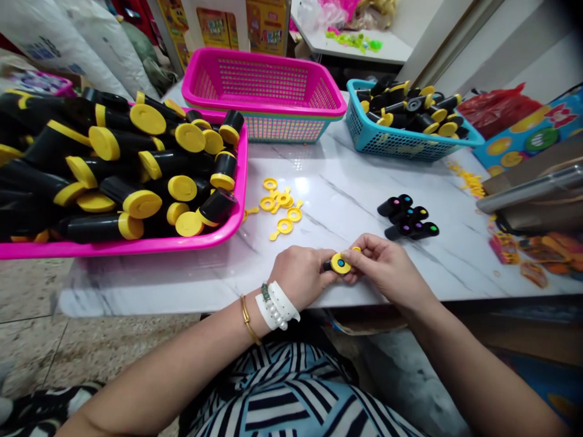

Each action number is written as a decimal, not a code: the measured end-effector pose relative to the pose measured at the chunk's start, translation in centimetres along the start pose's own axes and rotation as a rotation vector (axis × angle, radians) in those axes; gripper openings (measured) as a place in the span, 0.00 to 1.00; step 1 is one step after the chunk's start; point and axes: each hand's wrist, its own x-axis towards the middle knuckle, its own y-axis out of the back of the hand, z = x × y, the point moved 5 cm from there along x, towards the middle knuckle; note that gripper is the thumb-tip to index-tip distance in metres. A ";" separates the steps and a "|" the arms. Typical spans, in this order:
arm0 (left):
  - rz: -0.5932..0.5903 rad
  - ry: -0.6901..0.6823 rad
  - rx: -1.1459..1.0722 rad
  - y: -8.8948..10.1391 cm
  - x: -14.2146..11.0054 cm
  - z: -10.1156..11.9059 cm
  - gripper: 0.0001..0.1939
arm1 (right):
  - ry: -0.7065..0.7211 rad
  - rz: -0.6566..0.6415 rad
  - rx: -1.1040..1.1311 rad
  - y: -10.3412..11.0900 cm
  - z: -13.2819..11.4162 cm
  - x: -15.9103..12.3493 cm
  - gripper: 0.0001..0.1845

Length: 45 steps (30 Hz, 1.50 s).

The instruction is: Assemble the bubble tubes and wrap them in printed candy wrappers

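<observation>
Held tube: a short black tube (327, 266), lying between the person's 2 hands just above the table's near edge, lower centre of the frame. Its body was dark and mostly covered by the left hand (296, 273), so its full length could not be read. The end facing me carried a flat yellow ring (334, 264), bright and evenly coloured, with a round blue spot (341, 263) on a dark centre.

Grip: left fingers closed around the tube's black body; right hand (394, 267) pinching at the ring's edge, thumb in front. A small yellow bit (356, 249) showed past the right thumb; I could not tell whether it belonged to the same ring.

Nearby, centre of the frame: loose yellow rings (284, 199), most with a narrow tab, scattered and partly overlapping on the white, grey-veined table (337, 176). Right of centre: a cluster of short black pieces (403, 227), their end spots variously pink, blue, yellow, purple and green.

Left of the frame: a pink basket (243, 182) heaped with larger black pieces with yellow ends (141, 204).
</observation>
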 end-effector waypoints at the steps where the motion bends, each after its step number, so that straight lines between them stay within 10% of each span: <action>1: -0.001 0.003 0.002 0.0 0.0 0.0 0.09 | 0.003 -0.006 -0.002 0.0 0.0 0.1 0.23; 16: -0.210 0.168 -0.520 -0.8 -0.3 -0.8 0.16 | 0.158 -0.041 -0.048 -0.4 0.8 -0.9 0.16; 21: -0.163 0.111 -0.432 -0.7 -0.5 -1.0 0.19 | 0.044 -0.193 0.032 -0.1 0.6 -0.3 0.18; 28: -0.025 -0.090 -0.147 -1.0 -0.7 0.2 0.08 | -0.009 -0.091 0.020 -0.3 0.1 -0.9 0.19; 45: 0.055 -0.087 -0.030 -1.3 -1.1 -0.1 0.05 | 0.035 0.050 0.118 -0.6 1.0 -1.2 0.19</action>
